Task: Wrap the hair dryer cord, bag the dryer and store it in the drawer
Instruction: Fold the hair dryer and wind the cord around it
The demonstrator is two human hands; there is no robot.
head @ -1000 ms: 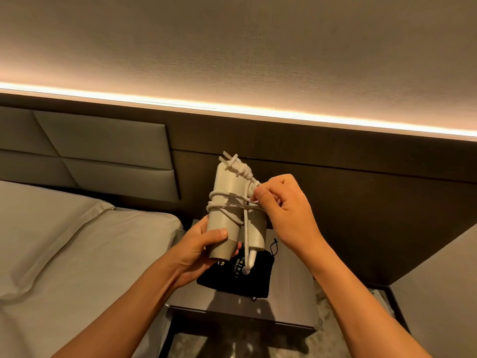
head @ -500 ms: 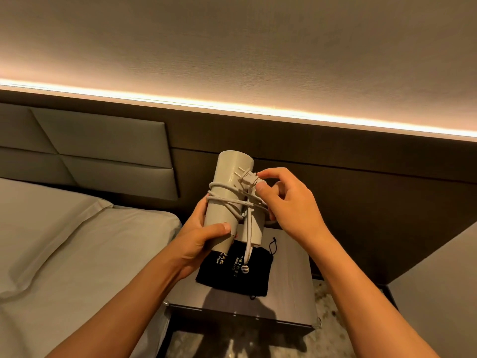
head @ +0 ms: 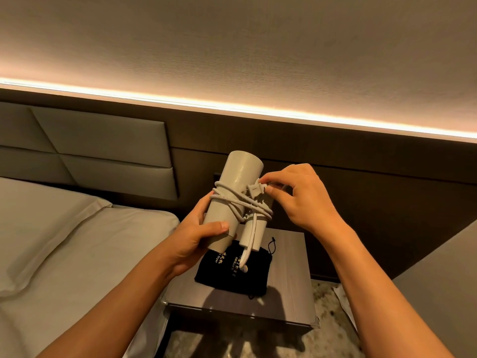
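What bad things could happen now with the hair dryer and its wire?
The right hand pinches only the plug. If it lets go before the plug is tucked in, the cord could spring loose and unwind. The left hand grips the hair dryer low on its body, up in the air, so it might slip and drop onto the black bag and the nightstand.
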